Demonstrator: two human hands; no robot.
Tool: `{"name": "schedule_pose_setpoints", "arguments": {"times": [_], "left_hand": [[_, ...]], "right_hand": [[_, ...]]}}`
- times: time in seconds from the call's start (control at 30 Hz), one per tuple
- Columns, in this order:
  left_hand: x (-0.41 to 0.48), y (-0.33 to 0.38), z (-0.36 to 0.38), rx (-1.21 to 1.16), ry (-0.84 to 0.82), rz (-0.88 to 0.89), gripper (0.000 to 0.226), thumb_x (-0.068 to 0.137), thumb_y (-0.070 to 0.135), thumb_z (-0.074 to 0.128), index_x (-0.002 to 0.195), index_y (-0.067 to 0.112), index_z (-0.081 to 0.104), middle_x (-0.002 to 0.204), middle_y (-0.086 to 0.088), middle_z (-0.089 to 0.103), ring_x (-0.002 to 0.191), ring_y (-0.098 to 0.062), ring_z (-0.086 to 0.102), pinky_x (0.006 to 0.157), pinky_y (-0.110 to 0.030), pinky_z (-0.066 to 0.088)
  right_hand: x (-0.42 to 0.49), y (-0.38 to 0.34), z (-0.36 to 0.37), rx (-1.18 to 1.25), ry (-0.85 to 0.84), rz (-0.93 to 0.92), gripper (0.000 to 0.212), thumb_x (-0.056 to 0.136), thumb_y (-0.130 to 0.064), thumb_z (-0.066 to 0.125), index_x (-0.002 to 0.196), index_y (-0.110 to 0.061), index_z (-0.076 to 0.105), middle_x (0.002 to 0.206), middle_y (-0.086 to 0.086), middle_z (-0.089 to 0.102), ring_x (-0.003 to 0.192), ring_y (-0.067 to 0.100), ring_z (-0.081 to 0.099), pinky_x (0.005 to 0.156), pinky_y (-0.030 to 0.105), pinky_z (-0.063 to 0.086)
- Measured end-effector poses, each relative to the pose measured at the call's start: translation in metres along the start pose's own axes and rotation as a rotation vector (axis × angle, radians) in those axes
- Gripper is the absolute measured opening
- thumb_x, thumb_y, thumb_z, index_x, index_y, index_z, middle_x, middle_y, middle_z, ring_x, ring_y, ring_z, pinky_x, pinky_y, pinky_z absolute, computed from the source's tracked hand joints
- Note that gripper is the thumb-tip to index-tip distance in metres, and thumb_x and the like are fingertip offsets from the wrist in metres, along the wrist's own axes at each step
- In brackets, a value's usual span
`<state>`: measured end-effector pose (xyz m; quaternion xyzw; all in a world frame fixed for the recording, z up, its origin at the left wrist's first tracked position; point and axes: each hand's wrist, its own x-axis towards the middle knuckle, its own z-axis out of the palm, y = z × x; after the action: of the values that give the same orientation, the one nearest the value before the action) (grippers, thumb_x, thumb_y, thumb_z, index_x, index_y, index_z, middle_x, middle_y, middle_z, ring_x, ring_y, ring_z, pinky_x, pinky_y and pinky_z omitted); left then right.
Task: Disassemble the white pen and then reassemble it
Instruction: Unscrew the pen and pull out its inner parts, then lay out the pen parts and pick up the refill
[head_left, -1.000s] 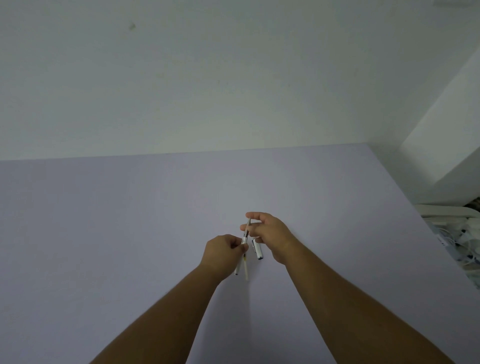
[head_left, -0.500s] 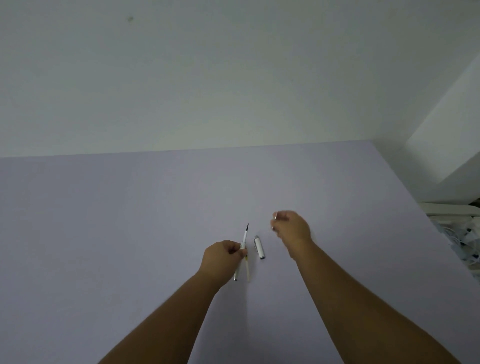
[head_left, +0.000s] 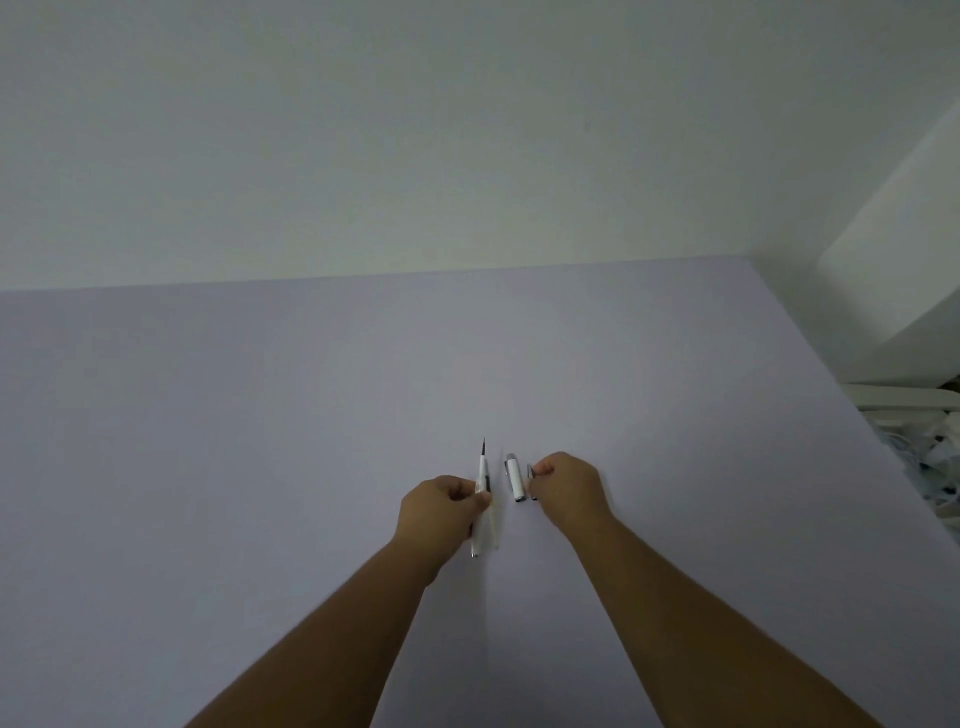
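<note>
right hand (head_left: 566, 486) has dropped toward 6 o'clock — now pinching a small piece (head_left: 531, 482) beside the cap (head_left: 514, 477); left hand (head_left: 441, 506) still pinches the refill (head_left: 483, 470).

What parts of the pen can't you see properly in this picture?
Head view only:
- The pen barrel: its middle is hidden by the left hand.
- The small piece at the right hand: mostly behind the fingers and too small to identify.
- The cap on the table: too small for detail.

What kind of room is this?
Probably a plain indoor work corner: a big bare table against a blank wall, pen parts on it, and a heap of white clutter at the right edge.
</note>
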<state>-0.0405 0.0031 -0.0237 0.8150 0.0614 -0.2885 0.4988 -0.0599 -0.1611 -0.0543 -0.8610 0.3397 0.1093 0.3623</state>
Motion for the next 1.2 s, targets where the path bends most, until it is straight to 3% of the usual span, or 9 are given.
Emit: {"name": "schedule_pose_setpoints", "arguments": {"times": [0.13,0.2,0.27,0.37,0.6,0.8,0.97,1.07,1.2], "left_hand": [[0.000,0.001,0.001,-0.011,-0.006,0.000,0.009,0.083,0.023,0.068,0.086,0.015,0.070,0.089,-0.009,0.073,0.084,-0.025,0.070,0.083,-0.039,0.059],[0.000,0.003,0.003,-0.007,-0.006,0.007,0.009,0.082,0.024,0.068,0.084,0.016,0.070,0.087,-0.009,0.073,0.083,-0.025,0.070,0.083,-0.040,0.059],[-0.001,0.006,0.005,0.010,-0.004,0.023,0.007,0.082,0.026,0.068,0.080,0.019,0.069,0.084,-0.007,0.073,0.081,-0.024,0.070,0.082,-0.040,0.059],[-0.001,0.010,0.008,0.027,-0.010,0.053,0.010,0.082,0.029,0.068,0.074,0.024,0.067,0.078,-0.003,0.072,0.075,-0.020,0.068,0.080,-0.037,0.059],[0.002,0.010,0.010,0.054,-0.017,0.046,0.006,0.080,0.027,0.070,0.075,0.025,0.067,0.083,-0.006,0.070,0.080,-0.023,0.066,0.084,-0.041,0.057],[0.009,-0.002,0.007,0.043,0.015,0.009,0.008,0.079,0.025,0.070,0.073,0.023,0.066,0.083,-0.006,0.070,0.078,-0.022,0.064,0.086,-0.044,0.056],[0.016,-0.006,0.006,0.035,0.047,-0.026,0.011,0.079,0.026,0.070,0.080,0.016,0.068,0.081,-0.006,0.068,0.076,-0.021,0.062,0.086,-0.043,0.056],[0.020,-0.009,0.007,0.043,0.062,-0.030,0.007,0.079,0.026,0.069,0.077,0.021,0.066,0.076,0.001,0.065,0.075,-0.020,0.061,0.085,-0.042,0.057],[0.023,-0.012,0.008,0.052,0.071,-0.032,0.005,0.080,0.025,0.069,0.079,0.021,0.066,0.076,0.002,0.065,0.072,-0.017,0.060,0.083,-0.039,0.057]], "right_hand": [[-0.006,-0.003,-0.004,0.074,0.074,-0.008,0.022,0.088,-0.021,0.052,0.091,-0.005,0.069,0.091,0.012,0.070,0.078,0.023,0.058,0.068,0.026,0.042],[-0.009,-0.009,-0.009,0.277,0.081,-0.017,0.021,0.087,-0.026,0.057,0.091,-0.009,0.068,0.088,0.008,0.069,0.074,0.018,0.058,0.067,0.026,0.044],[-0.015,-0.019,-0.015,0.503,-0.055,-0.025,0.019,0.083,-0.032,0.064,0.084,-0.013,0.068,0.079,0.002,0.065,0.067,0.013,0.056,0.061,0.024,0.044],[-0.019,-0.031,-0.016,0.499,-0.227,-0.052,0.015,0.080,-0.030,0.068,0.080,-0.015,0.069,0.079,0.001,0.066,0.066,0.012,0.057,0.055,0.023,0.043],[0.008,-0.031,-0.042,0.722,0.203,-0.001,0.020,0.086,-0.022,0.058,0.067,-0.017,0.062,0.063,0.002,0.062,0.058,0.015,0.057,0.061,0.031,0.051],[0.018,0.007,-0.030,0.146,0.009,0.032,0.022,0.083,-0.022,0.064,0.062,-0.015,0.060,0.069,0.009,0.062,0.070,0.024,0.060,0.079,0.040,0.055],[0.013,0.010,-0.017,0.056,0.040,0.033,0.023,0.081,-0.028,0.067,0.075,-0.005,0.071,0.067,0.010,0.064,0.071,0.028,0.065,0.071,0.032,0.052],[0.011,0.008,-0.015,0.035,0.062,0.034,0.031,0.082,-0.027,0.066,0.082,0.003,0.071,0.082,0.021,0.071,0.080,0.032,0.069,0.071,0.034,0.054],[0.011,0.010,-0.013,0.032,0.060,0.038,0.028,0.084,-0.026,0.065,0.082,0.001,0.071,0.083,0.019,0.071,0.066,0.022,0.059,0.065,0.028,0.046]]}}
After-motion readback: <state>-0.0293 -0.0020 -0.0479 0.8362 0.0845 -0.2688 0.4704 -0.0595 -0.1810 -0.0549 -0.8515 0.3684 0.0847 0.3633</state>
